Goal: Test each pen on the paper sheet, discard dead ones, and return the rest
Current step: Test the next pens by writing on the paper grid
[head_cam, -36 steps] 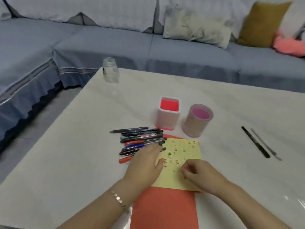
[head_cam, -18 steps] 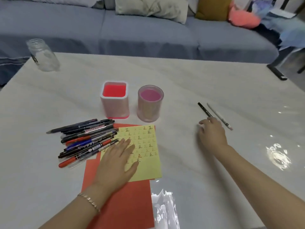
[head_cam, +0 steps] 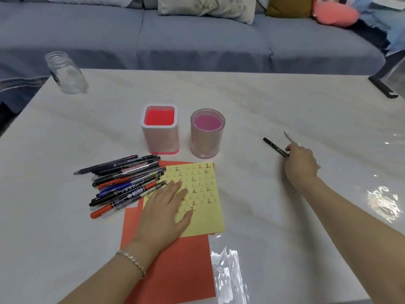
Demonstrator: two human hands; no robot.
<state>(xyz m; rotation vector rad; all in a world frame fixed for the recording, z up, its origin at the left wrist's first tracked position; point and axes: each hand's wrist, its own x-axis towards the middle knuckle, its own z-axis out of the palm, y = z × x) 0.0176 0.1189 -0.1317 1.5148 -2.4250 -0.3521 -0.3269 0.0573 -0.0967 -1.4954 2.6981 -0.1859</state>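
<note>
A yellow paper sheet (head_cam: 203, 194) covered with small written test marks lies on red paper (head_cam: 175, 266). My left hand (head_cam: 165, 212) rests flat on the sheet's left part, fingers spread. A pile of several pens (head_cam: 125, 182) in black, red and blue lies just left of the sheet. Behind the sheet stand a square pink holder (head_cam: 161, 148) and a round pink cup (head_cam: 207, 145), both with no pens showing. At the right, my right hand (head_cam: 303, 164) has closed its fingers on a white pen (head_cam: 290, 138), whose far tip is raised. A black pen (head_cam: 275, 147) lies on the table, its near end under the fingers.
A clear glass jar (head_cam: 65, 73) stands at the table's far left corner. A black remote-like bar (head_cam: 382, 87) lies at the far right edge. A grey sofa with cushions (head_cam: 206, 8) runs behind the white table (head_cam: 263, 106). Glare patches mark the glossy surface near the right front.
My right hand left the sheet and reached right to the two separate pens, then closed on the white one, whose tip has shifted. My left hand flattened onto the sheet. The view turned right.
</note>
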